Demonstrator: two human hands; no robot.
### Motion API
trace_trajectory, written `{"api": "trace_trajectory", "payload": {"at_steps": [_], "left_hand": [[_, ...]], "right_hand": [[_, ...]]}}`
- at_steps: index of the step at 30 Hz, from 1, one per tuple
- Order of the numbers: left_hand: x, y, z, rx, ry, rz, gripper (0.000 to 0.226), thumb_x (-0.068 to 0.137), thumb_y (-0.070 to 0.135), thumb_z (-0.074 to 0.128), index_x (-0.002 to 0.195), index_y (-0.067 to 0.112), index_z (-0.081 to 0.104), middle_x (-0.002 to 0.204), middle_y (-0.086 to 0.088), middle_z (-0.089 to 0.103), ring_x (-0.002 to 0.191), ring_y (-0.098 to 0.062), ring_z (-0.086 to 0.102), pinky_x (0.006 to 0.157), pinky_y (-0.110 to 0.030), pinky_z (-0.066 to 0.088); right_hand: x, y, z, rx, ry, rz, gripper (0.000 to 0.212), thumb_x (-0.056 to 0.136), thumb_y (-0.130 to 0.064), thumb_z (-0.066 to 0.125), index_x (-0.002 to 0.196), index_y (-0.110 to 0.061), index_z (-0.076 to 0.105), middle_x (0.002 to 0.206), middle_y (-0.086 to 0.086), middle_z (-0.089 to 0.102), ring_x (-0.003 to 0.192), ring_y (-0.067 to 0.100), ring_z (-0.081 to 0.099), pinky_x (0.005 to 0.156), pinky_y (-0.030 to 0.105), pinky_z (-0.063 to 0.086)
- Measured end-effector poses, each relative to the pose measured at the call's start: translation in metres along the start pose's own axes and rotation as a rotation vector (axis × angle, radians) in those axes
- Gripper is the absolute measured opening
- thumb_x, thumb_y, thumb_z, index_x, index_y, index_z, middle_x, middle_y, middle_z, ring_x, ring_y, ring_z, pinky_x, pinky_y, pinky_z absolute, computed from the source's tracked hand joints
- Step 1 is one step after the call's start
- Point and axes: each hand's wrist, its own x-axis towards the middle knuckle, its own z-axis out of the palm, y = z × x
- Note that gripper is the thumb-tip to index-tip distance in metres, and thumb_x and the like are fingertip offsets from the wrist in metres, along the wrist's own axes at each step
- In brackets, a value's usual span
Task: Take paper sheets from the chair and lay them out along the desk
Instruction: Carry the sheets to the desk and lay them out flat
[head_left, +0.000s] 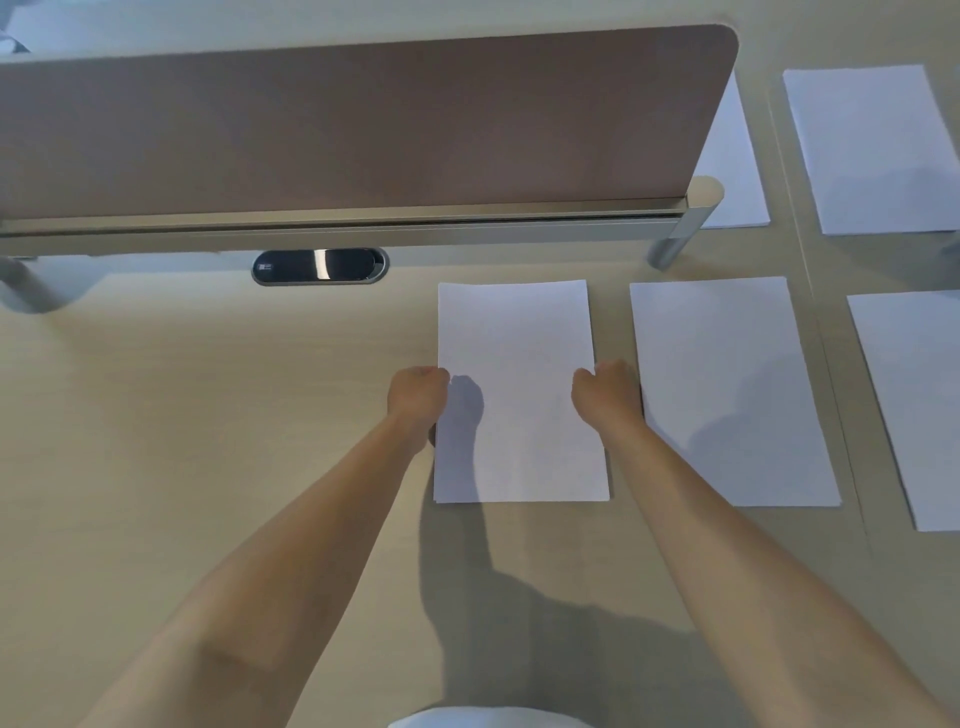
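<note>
White paper sheet lies on desk; left hand and right hand pinch its side edges, fingers curled. Placement step judged underway; next: release, fetch another

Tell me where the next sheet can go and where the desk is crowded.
Free: the bare desk left of the held sheet, bordered by the cable port and divider above and the left hand. Crowded: right of the right hand, four more sheets lie close together.

an office: desk with divider screen.
</note>
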Motion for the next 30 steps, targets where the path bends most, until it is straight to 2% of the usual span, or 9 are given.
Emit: {"api": "trace_trajectory", "payload": {"at_steps": [3,7,12,14,17,21,25,27,30], "left_hand": [[0.003,-0.002,0.001,0.000,0.019,-0.017,0.027,0.090,0.010,0.049,0.063,0.013,0.045,0.065,-0.007,0.043,0.060,-0.022,0.040,0.054,-0.026,0.030],[0.001,0.000,0.003,0.031,0.003,-0.057,0.029,0.089,0.010,0.049,0.061,0.011,0.043,0.063,-0.007,0.044,0.054,-0.023,0.042,0.053,-0.027,0.030],[-0.004,-0.001,0.006,0.085,-0.012,-0.056,0.012,0.083,0.016,0.050,0.073,0.009,0.049,0.072,-0.012,0.048,0.065,-0.026,0.051,0.061,-0.034,0.034],[-0.004,-0.001,0.007,0.090,-0.012,-0.051,0.008,0.081,0.017,0.050,0.076,0.010,0.050,0.074,-0.011,0.046,0.066,-0.025,0.049,0.063,-0.035,0.033],[-0.005,-0.001,0.009,0.091,-0.005,-0.042,0.006,0.080,0.016,0.049,0.075,0.011,0.048,0.074,-0.011,0.042,0.067,-0.025,0.046,0.064,-0.036,0.031],[-0.007,0.001,0.011,0.080,0.011,-0.059,0.011,0.081,0.015,0.050,0.072,0.010,0.050,0.074,-0.011,0.047,0.069,-0.026,0.048,0.065,-0.033,0.034],[-0.008,0.002,0.013,0.041,0.043,-0.091,0.023,0.087,0.017,0.050,0.065,0.009,0.051,0.074,-0.011,0.051,0.072,-0.030,0.052,0.065,-0.032,0.037],[-0.010,0.004,0.014,0.009,0.060,-0.106,0.025,0.091,0.023,0.052,0.072,0.009,0.057,0.081,-0.011,0.061,0.080,-0.034,0.061,0.071,-0.035,0.046],[-0.022,0.011,0.007,0.020,0.057,-0.072,0.027,0.097,0.033,0.051,0.088,0.009,0.059,0.089,-0.008,0.063,0.089,-0.032,0.061,0.078,-0.036,0.049]], "right_hand": [[0.000,0.002,0.001,0.021,0.017,0.049,0.031,0.088,-0.005,0.045,0.063,-0.015,0.029,0.066,-0.001,0.032,0.053,0.015,0.031,0.047,0.025,0.023],[-0.003,-0.001,0.001,0.037,-0.012,0.113,0.032,0.092,0.001,0.043,0.065,-0.011,0.032,0.070,0.001,0.034,0.056,0.013,0.031,0.048,0.025,0.024],[-0.005,0.001,-0.001,0.003,-0.053,0.094,0.015,0.092,-0.003,0.043,0.077,-0.004,0.044,0.077,0.003,0.042,0.067,0.018,0.044,0.059,0.024,0.034],[-0.005,0.002,-0.001,-0.005,-0.067,0.084,0.010,0.091,-0.004,0.043,0.081,-0.004,0.044,0.076,0.003,0.042,0.063,0.017,0.041,0.056,0.025,0.031],[-0.003,0.005,-0.001,0.006,-0.075,0.085,0.025,0.090,-0.005,0.043,0.068,-0.010,0.035,0.070,0.001,0.035,0.056,0.014,0.033,0.049,0.024,0.025],[-0.002,0.007,-0.002,-0.006,-0.072,0.084,0.029,0.091,-0.006,0.044,0.065,-0.012,0.031,0.067,0.000,0.033,0.055,0.014,0.031,0.047,0.025,0.023],[0.001,0.008,-0.002,0.017,-0.092,0.093,0.015,0.091,-0.003,0.043,0.083,-0.002,0.056,0.082,0.007,0.046,0.062,0.017,0.042,0.051,0.024,0.028],[-0.001,0.009,-0.002,0.017,-0.086,0.099,0.018,0.091,-0.003,0.044,0.094,0.001,0.061,0.089,0.010,0.049,0.065,0.018,0.044,0.053,0.024,0.029],[-0.012,0.007,-0.010,-0.065,-0.061,0.055,0.011,0.094,-0.011,0.043,0.089,-0.005,0.050,0.085,0.008,0.049,0.058,0.015,0.040,0.049,0.022,0.026]]}}
